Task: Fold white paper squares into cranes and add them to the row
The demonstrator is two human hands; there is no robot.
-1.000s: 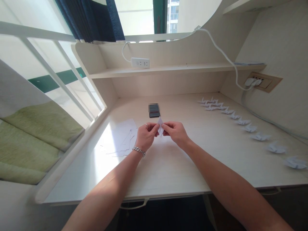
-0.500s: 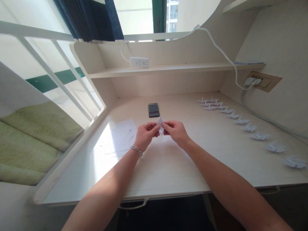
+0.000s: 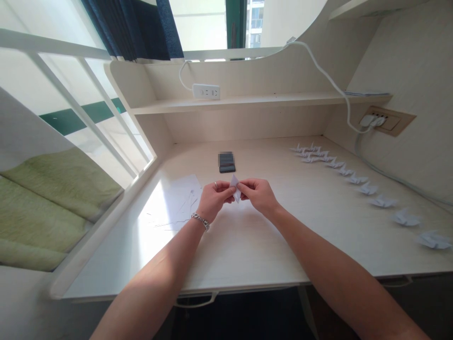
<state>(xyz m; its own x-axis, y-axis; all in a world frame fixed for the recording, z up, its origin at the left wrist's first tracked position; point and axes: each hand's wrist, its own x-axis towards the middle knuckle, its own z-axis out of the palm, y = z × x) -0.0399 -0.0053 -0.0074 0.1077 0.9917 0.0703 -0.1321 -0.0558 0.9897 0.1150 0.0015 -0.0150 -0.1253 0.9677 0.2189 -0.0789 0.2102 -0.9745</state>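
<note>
A small folded piece of white paper, shaped like a narrow diamond, stands upright between my two hands above the desk. My left hand pinches its left side between thumb and fingers. On the right side, my right hand grips it the same way. Both thumbs lie on the face turned toward me, and some of the fingers behind are hidden. Just beyond the hands lies a dark, flat, box-like object, partly blurred.
Several folded paper cranes form a line along the desk's right side. White paper sheets lie left of my left hand. A power strip sits on the back shelf; a white cable hangs to the wall socket.
The folded paper has dipped slightly lower between my fingers and turned a little. Both hands keep their pinch on it, almost in place. The view has shifted very slightly.
</note>
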